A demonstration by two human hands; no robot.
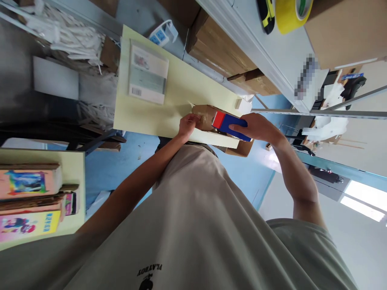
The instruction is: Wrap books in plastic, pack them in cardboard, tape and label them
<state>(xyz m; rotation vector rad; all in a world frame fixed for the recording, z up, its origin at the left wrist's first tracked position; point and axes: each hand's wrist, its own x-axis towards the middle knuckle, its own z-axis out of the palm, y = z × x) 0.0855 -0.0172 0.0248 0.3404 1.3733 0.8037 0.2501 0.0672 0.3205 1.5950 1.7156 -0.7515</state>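
My right hand [256, 127] grips a blue-and-red plastic tape dispenser [230, 123] against the small brown cardboard box [204, 117], which lies at the near edge of the pale yellow tabletop [178, 88], while my left hand [187, 125] clasps the box's other end with curled fingers.

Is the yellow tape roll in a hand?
No, the yellow tape roll lies on the grey bench; the right hand holds a blue tool and the left hand touches the brown box.
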